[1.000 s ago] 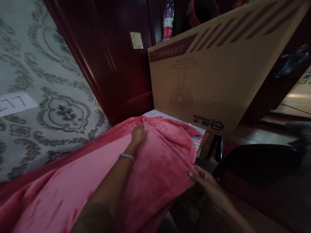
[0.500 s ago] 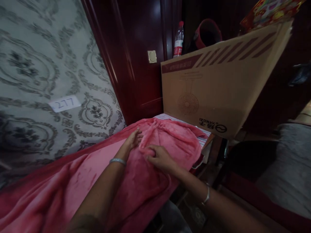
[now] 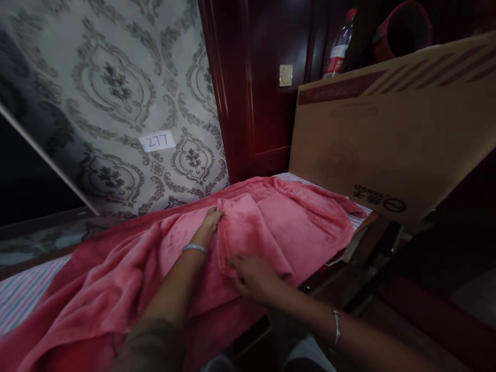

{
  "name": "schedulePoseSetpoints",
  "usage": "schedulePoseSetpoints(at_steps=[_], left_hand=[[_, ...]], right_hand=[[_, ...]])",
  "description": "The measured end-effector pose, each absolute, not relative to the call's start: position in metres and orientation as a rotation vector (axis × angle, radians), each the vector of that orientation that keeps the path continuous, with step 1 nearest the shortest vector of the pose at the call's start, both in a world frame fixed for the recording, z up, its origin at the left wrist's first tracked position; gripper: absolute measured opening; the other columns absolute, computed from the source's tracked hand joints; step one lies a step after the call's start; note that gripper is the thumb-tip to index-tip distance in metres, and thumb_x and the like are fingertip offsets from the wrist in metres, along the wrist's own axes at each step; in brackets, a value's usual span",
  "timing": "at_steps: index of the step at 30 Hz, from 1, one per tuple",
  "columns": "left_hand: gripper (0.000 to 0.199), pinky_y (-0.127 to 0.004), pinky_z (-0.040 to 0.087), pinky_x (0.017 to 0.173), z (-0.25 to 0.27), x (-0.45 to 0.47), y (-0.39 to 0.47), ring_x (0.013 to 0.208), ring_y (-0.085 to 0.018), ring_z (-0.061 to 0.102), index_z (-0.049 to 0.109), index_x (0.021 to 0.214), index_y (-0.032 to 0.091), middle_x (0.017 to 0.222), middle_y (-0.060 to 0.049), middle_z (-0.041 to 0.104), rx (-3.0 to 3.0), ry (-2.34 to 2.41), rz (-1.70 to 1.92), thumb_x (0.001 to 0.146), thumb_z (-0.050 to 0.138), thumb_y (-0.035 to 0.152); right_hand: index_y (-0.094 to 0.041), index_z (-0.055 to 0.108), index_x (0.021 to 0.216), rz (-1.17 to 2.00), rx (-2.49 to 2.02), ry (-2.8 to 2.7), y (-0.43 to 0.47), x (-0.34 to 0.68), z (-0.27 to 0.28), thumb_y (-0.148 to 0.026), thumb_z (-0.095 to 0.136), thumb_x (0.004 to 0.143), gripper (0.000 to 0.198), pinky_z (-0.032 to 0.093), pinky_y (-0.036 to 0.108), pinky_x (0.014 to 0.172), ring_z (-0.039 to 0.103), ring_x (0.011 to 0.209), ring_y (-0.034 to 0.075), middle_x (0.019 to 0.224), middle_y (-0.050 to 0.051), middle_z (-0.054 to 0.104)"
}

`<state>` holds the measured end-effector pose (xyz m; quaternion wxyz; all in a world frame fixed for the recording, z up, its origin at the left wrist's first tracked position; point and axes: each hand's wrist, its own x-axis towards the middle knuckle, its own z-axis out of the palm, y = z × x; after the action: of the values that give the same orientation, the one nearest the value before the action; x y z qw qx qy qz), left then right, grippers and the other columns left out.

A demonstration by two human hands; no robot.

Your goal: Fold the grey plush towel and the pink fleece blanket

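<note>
Dimly lit, the scene hid the right hand's (image 3: 253,276) fingertips under a fold of the pink blanket (image 3: 271,222), and the box's (image 3: 387,134) print was hard to read. Both arms reached forward over the bed (image 3: 23,292), where the blanket lay rumpled. The left hand (image 3: 211,222) was closed, pinching a raised fold; the right hand curled loosely around the same fold's near edge.

Location: a home bedroom. Indicators: a bed (image 3: 23,289) with a striped sheet and a pink blanket (image 3: 294,222); damask wallpaper (image 3: 116,88); dark wood panelling (image 3: 263,77); a wall switch (image 3: 285,75); a stored fan carton (image 3: 387,134); a water bottle (image 3: 338,46).
</note>
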<state>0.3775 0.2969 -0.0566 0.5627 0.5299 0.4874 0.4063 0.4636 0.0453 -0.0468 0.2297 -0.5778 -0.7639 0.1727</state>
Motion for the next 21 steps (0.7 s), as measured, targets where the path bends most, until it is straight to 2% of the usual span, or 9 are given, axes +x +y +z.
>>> schedulePoseSetpoints(at_steps=[4, 7, 13, 17, 21], left_hand=[[0.028, -0.024, 0.052, 0.062, -0.027, 0.361, 0.310, 0.059, -0.013, 0.062, 0.069, 0.092, 0.016, 0.068, 0.002, 0.067, 1.336, 1.158, 1.057, 0.065, 0.071, 0.011], [0.032, -0.028, 0.054, 0.067, -0.014, 0.325, 0.312, 0.067, -0.017, 0.066, 0.069, 0.095, 0.016, 0.072, 0.000, 0.069, 1.390, 1.222, 1.087, 0.064, 0.067, 0.012], [0.027, -0.037, 0.055, 0.077, -0.046, 0.256, 0.290, 0.086, -0.029, 0.070, 0.069, 0.087, 0.019, 0.074, -0.006, 0.071, 1.460, 1.448, 1.011, 0.060, 0.070, 0.014], [0.031, -0.038, 0.056, 0.085, -0.062, 0.248, 0.285, 0.092, -0.028, 0.071, 0.070, 0.094, 0.020, 0.089, -0.008, 0.075, 1.492, 1.434, 0.984, 0.064, 0.070, 0.022], [0.029, -0.037, 0.056, 0.087, -0.056, 0.253, 0.296, 0.091, -0.026, 0.070, 0.069, 0.096, 0.019, 0.090, -0.006, 0.075, 1.508, 1.422, 1.041, 0.067, 0.066, 0.020]], right_hand=[[-0.019, 0.061, 0.124, 0.365, -1.474, -2.041, 0.042, 0.453, -0.029, -0.018, 0.054, 0.092, 0.033, 0.045, 0.036, 0.090, 0.059, 0.109, 0.024, 0.118, 0.011, 0.065], [-0.020, 0.058, 0.127, 0.348, -1.355, -2.082, 0.041, 0.427, -0.028, -0.019, 0.053, 0.094, 0.033, 0.046, 0.037, 0.091, 0.057, 0.111, 0.024, 0.119, 0.010, 0.064], [-0.019, 0.056, 0.121, 0.389, -1.340, -2.228, 0.042, 0.375, -0.068, -0.019, 0.051, 0.094, 0.027, 0.047, 0.038, 0.087, 0.058, 0.104, 0.025, 0.116, 0.010, 0.063], [-0.018, 0.057, 0.119, 0.374, -1.341, -2.271, 0.042, 0.369, -0.082, -0.020, 0.049, 0.096, 0.024, 0.048, 0.039, 0.086, 0.058, 0.103, 0.026, 0.114, 0.010, 0.063], [-0.020, 0.057, 0.122, 0.313, -1.337, -2.233, 0.045, 0.374, -0.072, -0.026, 0.046, 0.101, 0.024, 0.047, 0.038, 0.086, 0.057, 0.103, 0.025, 0.113, 0.009, 0.063]])
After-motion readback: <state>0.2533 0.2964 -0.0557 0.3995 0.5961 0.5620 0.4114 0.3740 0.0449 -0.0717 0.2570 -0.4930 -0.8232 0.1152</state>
